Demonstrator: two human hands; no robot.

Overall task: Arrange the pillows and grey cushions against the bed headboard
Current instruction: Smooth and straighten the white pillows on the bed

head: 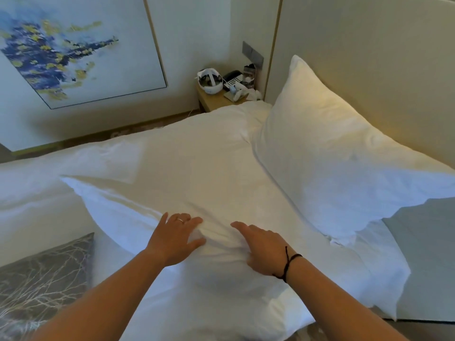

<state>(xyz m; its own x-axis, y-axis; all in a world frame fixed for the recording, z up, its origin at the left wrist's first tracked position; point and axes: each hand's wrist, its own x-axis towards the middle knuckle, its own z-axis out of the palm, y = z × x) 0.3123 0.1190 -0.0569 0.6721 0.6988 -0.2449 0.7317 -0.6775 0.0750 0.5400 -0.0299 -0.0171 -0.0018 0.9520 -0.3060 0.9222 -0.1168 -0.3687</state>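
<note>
Both hands down on the flat white pillow (187, 193) lying on the bed (29, 193) in front of the camera. Left hand (176, 238) spread out, fingers fairly straight, pressing into the near part of the pillow, with a ring (180, 220) on one finger and a bit of fabric bunched up beside the thumb. Right hand (262, 249) same deal, fingers relaxed and resting flat on the fabric, black cord bracelet (288, 264) round the wrist. So neither grip clenched, nothing actually grasped, just palms pushing on the pillowcase, a ridge of wrinkled cloth between the two hands.

Going outward: second white pillow (327, 153) propped up tilted against the beige padded headboard (369, 57) on the right, lower edge touching the flat pillow's far side. Under its right corner, a pale grey surface (423, 254), can't tell whether cushion or bedding. Patterned grey cushion (41, 286) with a pale branch print down at the lower left, lying on the bed well away from the headboard, just beside the left forearm.

Further back: small wooden nightstand (211, 99) in the corner, carrying a white headset-looking thing (210, 81), a phone (232, 78) with a keypad and some small bits too blurry to name. Grey switch panel (252, 54) on the wall above it. Big framed blue and yellow abstract painting (61, 52) on the wall at the left.
</note>
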